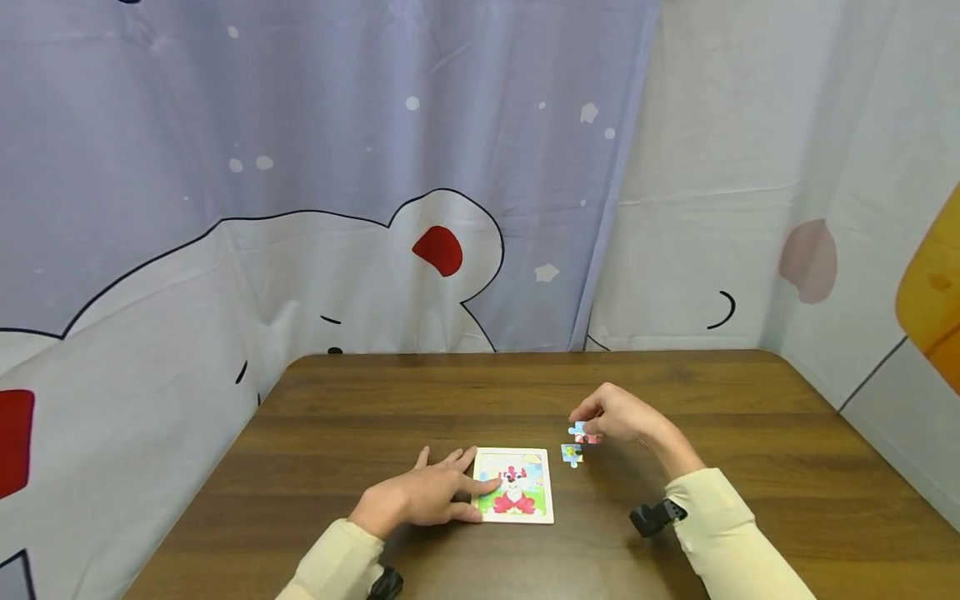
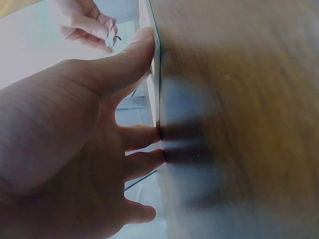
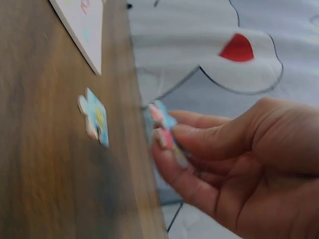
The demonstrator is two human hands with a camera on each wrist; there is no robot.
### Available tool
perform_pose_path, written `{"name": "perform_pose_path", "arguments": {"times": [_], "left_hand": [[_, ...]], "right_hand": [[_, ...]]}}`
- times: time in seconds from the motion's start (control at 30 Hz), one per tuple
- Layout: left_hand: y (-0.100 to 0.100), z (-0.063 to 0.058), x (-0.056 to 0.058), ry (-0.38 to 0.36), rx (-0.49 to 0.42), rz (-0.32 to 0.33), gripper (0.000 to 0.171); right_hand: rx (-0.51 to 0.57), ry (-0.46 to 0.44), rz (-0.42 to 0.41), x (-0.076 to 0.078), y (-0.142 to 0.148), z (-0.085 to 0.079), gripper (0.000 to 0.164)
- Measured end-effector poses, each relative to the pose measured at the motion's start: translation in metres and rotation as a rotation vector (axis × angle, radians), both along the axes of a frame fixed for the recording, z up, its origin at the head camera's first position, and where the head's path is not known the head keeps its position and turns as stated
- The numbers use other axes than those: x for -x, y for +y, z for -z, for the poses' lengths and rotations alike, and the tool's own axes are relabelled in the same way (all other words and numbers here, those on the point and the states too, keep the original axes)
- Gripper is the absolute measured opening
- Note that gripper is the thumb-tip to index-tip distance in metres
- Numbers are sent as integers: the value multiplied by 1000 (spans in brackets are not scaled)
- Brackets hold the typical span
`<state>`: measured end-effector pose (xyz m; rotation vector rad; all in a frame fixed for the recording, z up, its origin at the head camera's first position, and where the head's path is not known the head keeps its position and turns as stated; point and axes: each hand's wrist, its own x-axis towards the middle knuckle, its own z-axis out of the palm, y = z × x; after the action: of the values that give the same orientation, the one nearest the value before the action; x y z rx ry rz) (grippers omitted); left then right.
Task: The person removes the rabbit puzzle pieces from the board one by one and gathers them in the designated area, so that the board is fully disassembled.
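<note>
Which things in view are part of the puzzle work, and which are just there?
Puzzle work:
- puzzle board, left hand resting on it
- held piece, pinched in the fingers of the right hand
- loose piece, on the table beside the board

Just there:
- patterned curtain
- wooden table, only a surface
- black wrist device

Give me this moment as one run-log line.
left hand: touching puzzle | right hand: pinching jigsaw piece | loose piece: on table, right of puzzle
</note>
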<state>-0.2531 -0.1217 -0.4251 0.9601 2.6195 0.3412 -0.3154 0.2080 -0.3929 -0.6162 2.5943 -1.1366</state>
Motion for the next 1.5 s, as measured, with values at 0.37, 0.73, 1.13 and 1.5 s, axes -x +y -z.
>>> {"name": "perform_pose_path", "arguments": {"times": [0.37, 0.73, 1.13, 1.5], "left_hand": [[0, 0, -1, -8, -4, -3, 55], [0, 1, -2, 8, -5, -9, 55], [-1, 0, -1, 13, -8, 2, 55], [0, 0, -1, 6, -2, -5, 55]], "right_hand": [[-115, -104, 87, 0, 15, 13, 18], [-204, -10, 110, 2, 13, 18, 15], [-181, -59, 153, 3, 10, 20, 16], [-190, -48, 183, 1, 9, 21, 16]]}}
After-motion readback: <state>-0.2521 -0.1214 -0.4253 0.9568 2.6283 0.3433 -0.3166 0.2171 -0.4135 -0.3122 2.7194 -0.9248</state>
